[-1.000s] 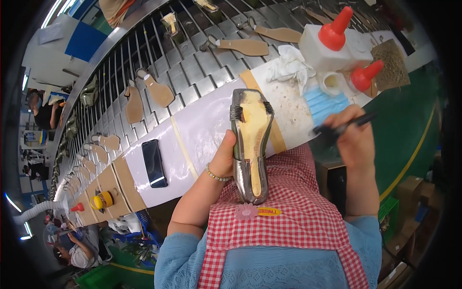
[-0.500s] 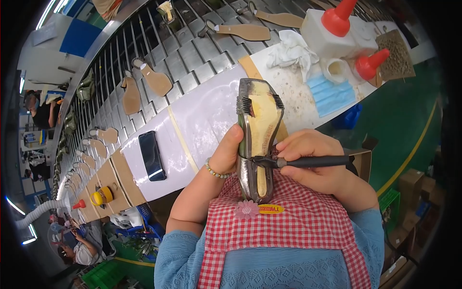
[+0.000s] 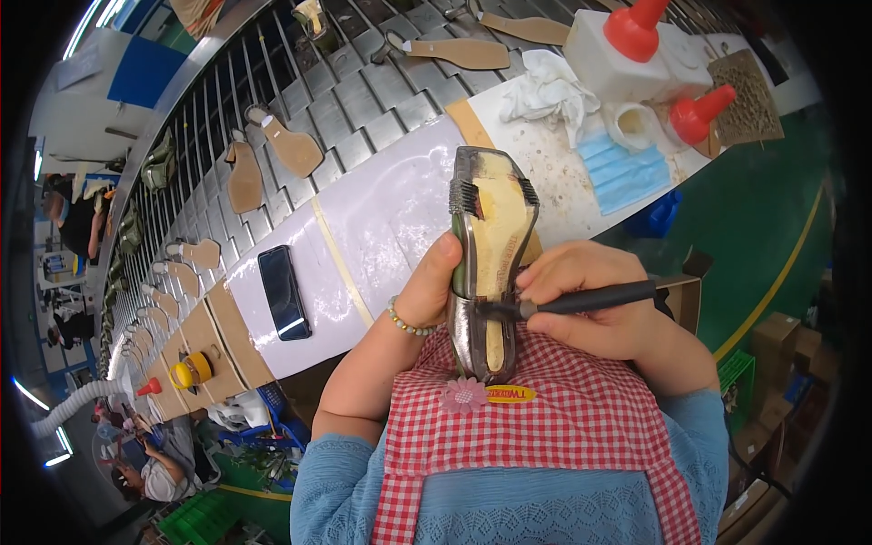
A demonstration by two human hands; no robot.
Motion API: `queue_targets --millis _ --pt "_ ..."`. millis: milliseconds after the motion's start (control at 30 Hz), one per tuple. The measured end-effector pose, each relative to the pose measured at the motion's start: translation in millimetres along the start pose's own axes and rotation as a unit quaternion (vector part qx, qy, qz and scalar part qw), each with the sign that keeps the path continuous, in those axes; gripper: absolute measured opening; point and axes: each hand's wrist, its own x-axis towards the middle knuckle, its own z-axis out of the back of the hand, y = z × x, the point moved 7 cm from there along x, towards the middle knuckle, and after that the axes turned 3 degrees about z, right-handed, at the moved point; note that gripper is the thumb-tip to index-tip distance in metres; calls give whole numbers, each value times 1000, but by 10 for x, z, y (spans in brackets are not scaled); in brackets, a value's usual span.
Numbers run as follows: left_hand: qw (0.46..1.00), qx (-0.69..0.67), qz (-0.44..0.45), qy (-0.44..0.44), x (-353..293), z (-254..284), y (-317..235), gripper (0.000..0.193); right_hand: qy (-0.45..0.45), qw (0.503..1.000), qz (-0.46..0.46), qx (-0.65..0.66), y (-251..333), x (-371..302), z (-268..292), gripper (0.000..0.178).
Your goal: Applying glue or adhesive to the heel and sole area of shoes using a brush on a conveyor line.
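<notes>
both hands [image 3: 509,291] around upturned shoe [image 3: 490,254]

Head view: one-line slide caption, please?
Left hand holds an upturned shoe while the right hand works a dark-handled brush along its insole, above a workbench.

One view only, from a fisheye camera on the person's head, facing steeply down over the chest. The checked apron [image 3: 545,436] fills the lower middle of the frame, very near the lens. Both forearms enter from the lower edge, and the hands sit close at centre. The long white surface [image 3: 381,227] runs diagonally from lower left to upper right, bending toward the rim. A dark circular border cuts off the corners.
</notes>
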Motion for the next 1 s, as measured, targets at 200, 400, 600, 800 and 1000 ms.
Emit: queue_targets --millis 200,400,600,800,1000 --pt "1000 -13 5 -15 -32 53 45 80 -15 992 81 -94 153 -16 -31 19" --pt "1000 -9 23 -5 -26 158 79 76 64 997 46 -17 148 -60 -146 18" --pt "998 -51 -6 30 -27 356 61 84 15 993 -34 113 85 -45 -17 16" --pt "937 154 -286 -129 -309 602 -552 98 -190 948 -42 251 -150 -168 348 20" --pt "789 376 -420 -244 -702 635 -317 92 -258 944 -52 199 -391 -155 243 18"
